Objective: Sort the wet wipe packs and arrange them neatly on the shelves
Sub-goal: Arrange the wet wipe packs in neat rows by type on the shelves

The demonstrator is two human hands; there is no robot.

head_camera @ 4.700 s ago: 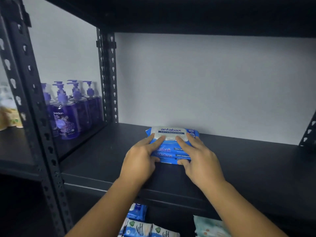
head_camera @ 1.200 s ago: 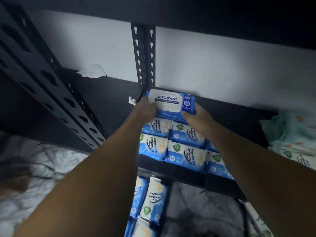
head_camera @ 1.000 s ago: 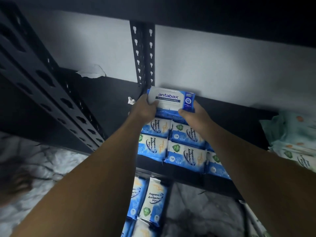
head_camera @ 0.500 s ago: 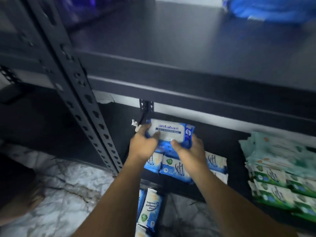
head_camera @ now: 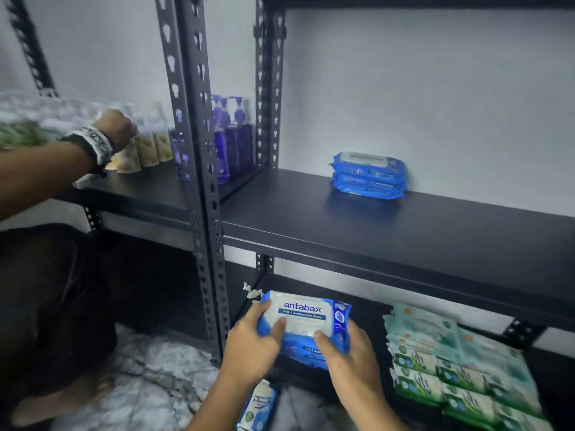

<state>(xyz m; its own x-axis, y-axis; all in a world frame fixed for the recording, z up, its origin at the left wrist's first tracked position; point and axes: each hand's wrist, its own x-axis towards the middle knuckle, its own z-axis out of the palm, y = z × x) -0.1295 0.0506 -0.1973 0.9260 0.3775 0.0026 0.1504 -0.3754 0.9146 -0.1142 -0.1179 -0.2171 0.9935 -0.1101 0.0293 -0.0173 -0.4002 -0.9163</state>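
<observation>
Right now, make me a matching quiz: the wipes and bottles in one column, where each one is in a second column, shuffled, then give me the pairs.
Things:
1. stack of blue packs
2. purple pump bottles
3. green packs
4. nearest Antabax pack

Places:
A. lower shelf, right side
B. gripped between left hand and right hand
C. middle shelf, towards the back
D. left bay, behind the upright post

Pairs: 1-C, 2-D, 3-A, 4-B.
</observation>
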